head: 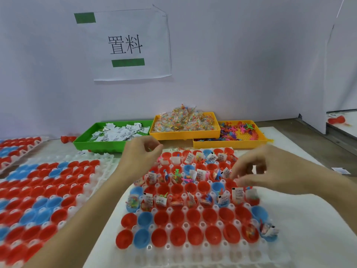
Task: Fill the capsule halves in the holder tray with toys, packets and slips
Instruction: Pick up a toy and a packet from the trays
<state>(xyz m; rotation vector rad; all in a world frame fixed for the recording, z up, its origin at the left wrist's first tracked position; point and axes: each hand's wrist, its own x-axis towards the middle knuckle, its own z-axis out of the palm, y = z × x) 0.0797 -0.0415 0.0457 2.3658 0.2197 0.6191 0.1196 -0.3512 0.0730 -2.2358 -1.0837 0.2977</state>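
Best done row by row across the white plastic holder tray [193, 254] on the near table, dropping one small toy, clear packet and printed paper slip into each open red or blue capsule half [177, 235], pressed low so nothing spills over. Left hand [141, 153] curled over the tray's far-left corner, seemingly pinching something tiny; right hand [257, 171] loosely curled above the mid-right rows, contents impossible to tell. Tray lying flat, long axis running left to right, cups opening straight up, two nearest rows mostly unfilled.

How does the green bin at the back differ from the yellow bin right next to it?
The green bin holds flat white printed slips lying low; the middle yellow bin is heaped above its rim with clear packets of colourful bits. Green sits left, yellow right, their ends touching. Both are shallow rectangular plastic trays by the wall.
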